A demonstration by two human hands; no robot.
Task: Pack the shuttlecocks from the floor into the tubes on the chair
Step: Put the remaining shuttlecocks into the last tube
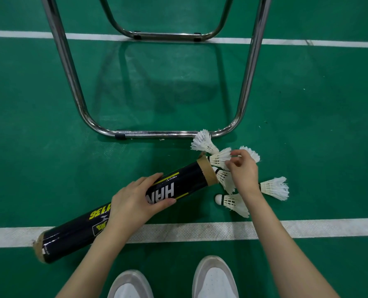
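A: Nearest us, what do we see?

B: Two white shoes [174, 280] at the bottom edge, and our bare forearms reaching forward over a white line [320, 230] on the green floor [329, 104].

A: And our hands?

B: Our left hand [135, 203] wraps round the middle of a black tube [123, 209] that slants above the floor, its open end up and to the right. Our right hand [243, 171] pinches the feathers of a shuttlecock [220, 158] whose cork points at that open end.

A: So which step are we in?

B: We judge we are loading one shuttlecock. The next move calls for steering its cork straight into the mouth and pushing gently, so the feathers do not crush.

A: Where are the others?

B: Loose on the floor round our right hand: one [226, 181] by the mouth, one [232, 202] nearer us, one [274, 188] to the right, one [203, 141] against the chair, one [251, 152] behind our fingers.

A: Beyond?

B: The chrome legs of the chair [71, 67]; its seat is out of view. Another white line [329, 43] runs behind.
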